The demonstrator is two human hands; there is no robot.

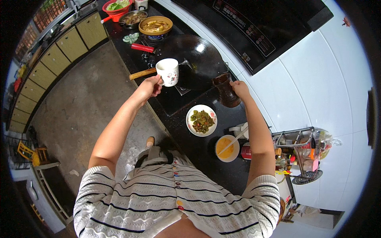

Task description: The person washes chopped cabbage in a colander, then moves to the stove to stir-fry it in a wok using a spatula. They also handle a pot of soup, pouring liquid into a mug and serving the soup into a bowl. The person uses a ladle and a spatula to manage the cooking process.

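Observation:
By its handle, my left hand (150, 87) grips a white mug (170, 75) with a small printed pattern; it is held up in front of the wok's near edge. My right hand (240, 89) is closed at the side of a dark brown jug (227, 93), which stands tilted or upright, I cannot tell which, by the wok's right side. A large black wok (206, 59) with a red handle (143, 48) sits on the stove. Inside it rests the metal end of a turner with a wooden handle (143, 73).
Nearer me stand a plate of chopped green food (202, 121) and a bowl of beaten egg (228, 148) with chopsticks. Farther left are a yellow-brown bowl of food (155, 25), a metal pan (133, 19) and a red colander (115, 12). A black range hood (254, 27) overhangs the stove.

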